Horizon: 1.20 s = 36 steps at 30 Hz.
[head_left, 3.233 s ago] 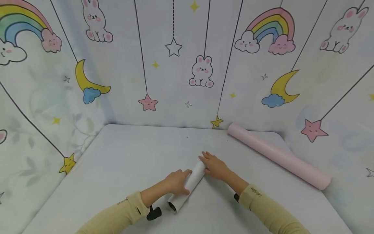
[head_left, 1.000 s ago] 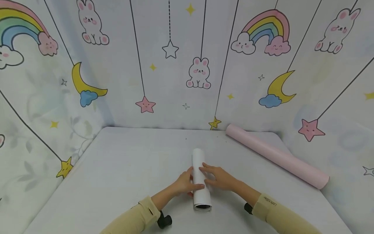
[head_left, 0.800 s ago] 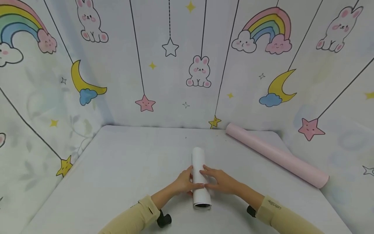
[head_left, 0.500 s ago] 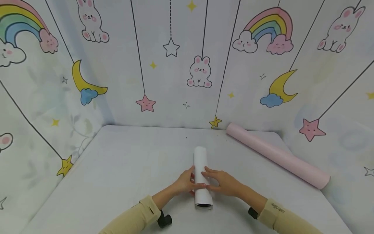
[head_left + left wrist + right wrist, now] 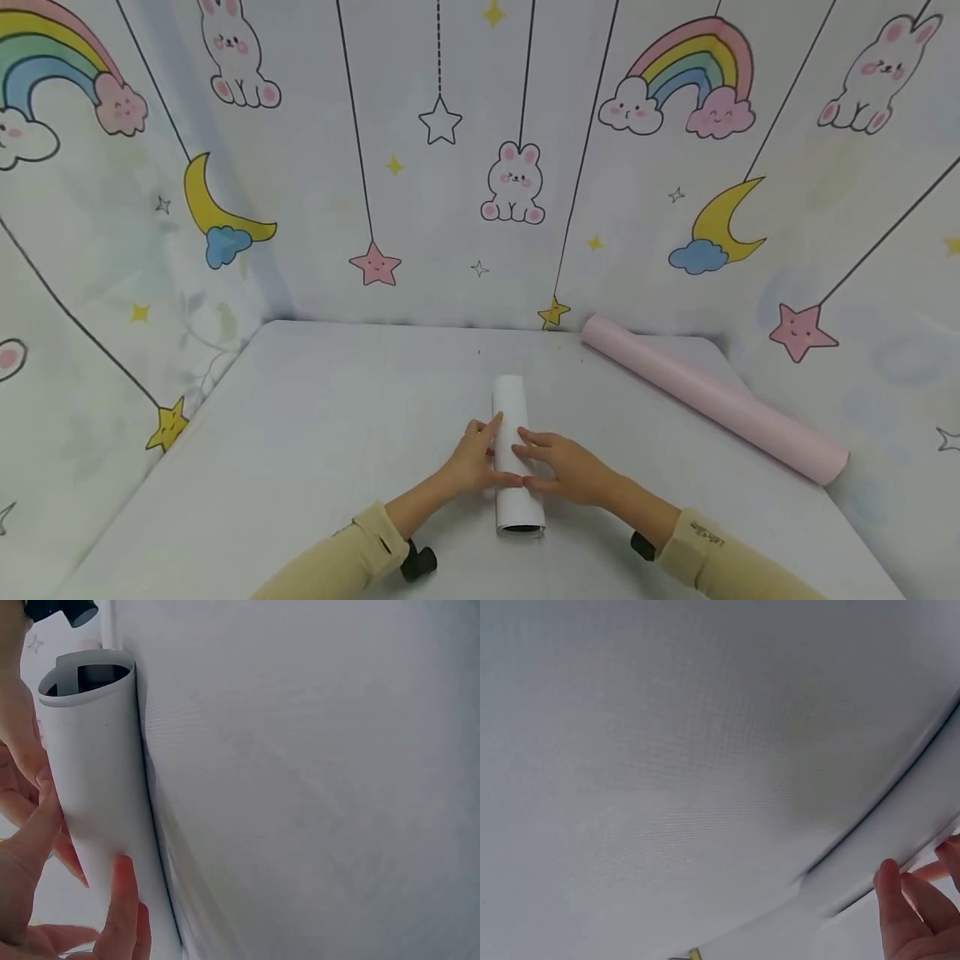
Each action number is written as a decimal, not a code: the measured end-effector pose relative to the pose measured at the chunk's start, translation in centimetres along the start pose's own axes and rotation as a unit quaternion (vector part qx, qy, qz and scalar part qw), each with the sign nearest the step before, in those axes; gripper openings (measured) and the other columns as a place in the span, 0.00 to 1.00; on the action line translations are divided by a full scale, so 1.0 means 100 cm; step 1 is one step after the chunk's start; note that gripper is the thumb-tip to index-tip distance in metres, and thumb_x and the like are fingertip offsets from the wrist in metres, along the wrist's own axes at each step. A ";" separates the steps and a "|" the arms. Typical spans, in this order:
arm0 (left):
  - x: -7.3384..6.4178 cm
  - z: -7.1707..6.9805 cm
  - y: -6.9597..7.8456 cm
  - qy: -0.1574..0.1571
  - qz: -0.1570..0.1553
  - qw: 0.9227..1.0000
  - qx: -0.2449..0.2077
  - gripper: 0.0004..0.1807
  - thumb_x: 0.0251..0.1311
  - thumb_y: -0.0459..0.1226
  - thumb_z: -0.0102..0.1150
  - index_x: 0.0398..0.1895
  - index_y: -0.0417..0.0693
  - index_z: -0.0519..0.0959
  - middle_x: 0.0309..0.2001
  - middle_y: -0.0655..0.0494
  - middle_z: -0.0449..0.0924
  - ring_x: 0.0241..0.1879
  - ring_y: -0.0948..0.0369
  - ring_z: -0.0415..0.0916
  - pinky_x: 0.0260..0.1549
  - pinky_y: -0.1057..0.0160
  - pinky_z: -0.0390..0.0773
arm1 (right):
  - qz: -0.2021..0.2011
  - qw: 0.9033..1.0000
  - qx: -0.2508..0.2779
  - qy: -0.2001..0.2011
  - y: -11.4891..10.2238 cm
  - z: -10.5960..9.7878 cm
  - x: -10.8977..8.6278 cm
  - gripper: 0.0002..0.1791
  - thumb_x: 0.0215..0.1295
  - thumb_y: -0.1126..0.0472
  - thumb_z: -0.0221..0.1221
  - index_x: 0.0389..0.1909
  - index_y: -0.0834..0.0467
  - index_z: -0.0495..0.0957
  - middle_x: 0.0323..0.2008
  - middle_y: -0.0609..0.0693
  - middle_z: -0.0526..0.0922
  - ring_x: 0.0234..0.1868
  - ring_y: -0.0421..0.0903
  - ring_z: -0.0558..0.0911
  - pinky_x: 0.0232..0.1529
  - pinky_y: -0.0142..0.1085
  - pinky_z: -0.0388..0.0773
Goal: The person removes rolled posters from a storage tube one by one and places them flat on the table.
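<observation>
Bare fingers [image 5: 120, 904] on a hollow white roll [image 5: 101, 765], lower left
Its dark open end sits upper left; pale grey counter [image 5: 315, 780] fills the right.

Head view: one line of dark, script-like lettering [image 5: 707, 533] on the tan right sleeve [image 5: 738, 562], at the cuff. It runs slantwise along the fabric. Appears to begin with a capital L; remaining characters too small and blurred to transcribe. Left sleeve [image 5: 330, 554]: a faint dark mark [image 5: 342, 529] near the cuff, possibly lettering, illegible. Legible words recorded: none.
</observation>
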<state>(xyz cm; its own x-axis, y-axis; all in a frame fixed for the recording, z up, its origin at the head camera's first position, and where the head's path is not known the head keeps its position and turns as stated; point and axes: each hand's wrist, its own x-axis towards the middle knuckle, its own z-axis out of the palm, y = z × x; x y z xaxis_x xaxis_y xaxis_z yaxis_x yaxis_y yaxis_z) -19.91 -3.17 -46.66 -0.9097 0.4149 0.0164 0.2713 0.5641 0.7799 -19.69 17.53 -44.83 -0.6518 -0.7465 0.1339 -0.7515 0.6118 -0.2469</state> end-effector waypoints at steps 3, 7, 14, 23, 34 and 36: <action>-0.002 -0.004 -0.001 0.002 0.021 0.999 0.027 0.50 0.40 0.48 0.72 0.66 0.38 0.59 0.51 0.43 0.60 0.46 0.52 0.69 0.39 0.60 0.74 | -0.008 1.000 -0.005 0.014 -0.002 0.001 0.003 0.23 0.62 0.50 0.57 0.56 0.57 0.74 0.61 0.58 0.68 0.59 0.53 0.70 0.51 0.47 0.71; -0.006 -0.009 -0.005 -0.007 0.023 0.998 0.055 0.48 0.40 0.49 0.72 0.64 0.39 0.63 0.53 0.43 0.60 0.50 0.50 0.67 0.44 0.55 0.72 | -0.005 1.000 0.006 0.018 -0.006 0.004 0.005 0.20 0.63 0.53 0.56 0.54 0.56 0.76 0.61 0.57 0.68 0.58 0.53 0.71 0.51 0.47 0.71; -0.008 -0.016 -0.014 0.021 0.069 0.983 0.171 0.51 0.30 0.56 0.73 0.60 0.41 0.67 0.55 0.47 0.61 0.53 0.53 0.63 0.46 0.56 0.72 | 0.027 0.999 0.030 0.012 -0.011 0.004 0.007 0.21 0.66 0.55 0.53 0.58 0.57 0.71 0.65 0.58 0.62 0.58 0.53 0.71 0.50 0.47 0.72; 0.004 -0.029 -0.008 -0.065 0.164 0.944 0.277 0.58 0.33 0.54 0.71 0.69 0.46 0.53 0.69 0.50 0.53 0.66 0.53 0.52 0.51 0.47 0.67 | 0.066 0.997 -0.032 -0.009 -0.008 0.003 0.006 0.29 0.66 0.53 0.52 0.65 0.60 0.61 0.59 0.55 0.70 0.51 0.51 0.77 0.46 0.44 0.74; 0.005 -0.045 0.000 -0.115 0.108 0.930 0.332 0.51 0.34 0.57 0.70 0.65 0.49 0.63 0.67 0.50 0.57 0.60 0.53 0.64 0.50 0.53 0.71 | 0.071 0.992 -0.098 -0.028 -0.014 0.004 0.013 0.32 0.60 0.39 0.53 0.61 0.54 0.69 0.58 0.55 0.72 0.51 0.52 0.77 0.43 0.45 0.76; 0.005 -0.051 0.002 -0.107 0.105 0.929 0.338 0.51 0.32 0.60 0.70 0.63 0.47 0.66 0.64 0.49 0.60 0.56 0.53 0.69 0.47 0.55 0.73 | 0.069 0.992 -0.103 -0.028 -0.016 0.002 0.014 0.33 0.58 0.36 0.52 0.60 0.50 0.70 0.57 0.55 0.72 0.52 0.52 0.76 0.44 0.46 0.75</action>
<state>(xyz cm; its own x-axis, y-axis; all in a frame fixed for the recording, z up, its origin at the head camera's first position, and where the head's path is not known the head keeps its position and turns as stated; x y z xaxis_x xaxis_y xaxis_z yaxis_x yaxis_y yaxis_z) -21.97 -6.50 -43.32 -0.7506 0.6582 -0.0571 0.6371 0.7440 0.2016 -19.35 15.44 -44.46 -0.7476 -0.6617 0.0570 -0.6641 0.7454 -0.0577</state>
